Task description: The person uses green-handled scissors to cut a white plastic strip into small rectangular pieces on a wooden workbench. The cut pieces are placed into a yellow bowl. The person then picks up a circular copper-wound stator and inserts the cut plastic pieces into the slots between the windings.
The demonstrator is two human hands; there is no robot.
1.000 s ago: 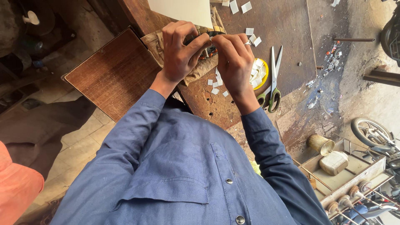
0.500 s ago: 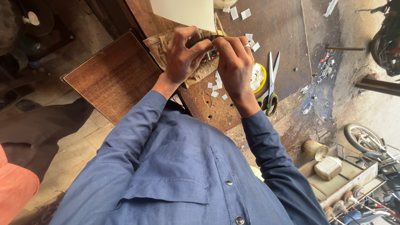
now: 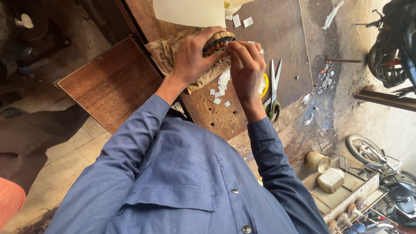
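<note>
Compared with before, the left hand (image 3: pixel 193 58) has tilted the round wound coil (image 3: pixel 218 42) up, gripping it above the cloth (image 3: pixel 167 50) on the bench (image 3: pixel 277 30); the right hand (image 3: pixel 248 69) now pinches its edge.

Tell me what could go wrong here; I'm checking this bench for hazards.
The left hand holds the round wound part above the cloth; it might slip while the right hand works on it. The scissors beside the right wrist could be knocked. The white paper scraps may scatter.
</note>
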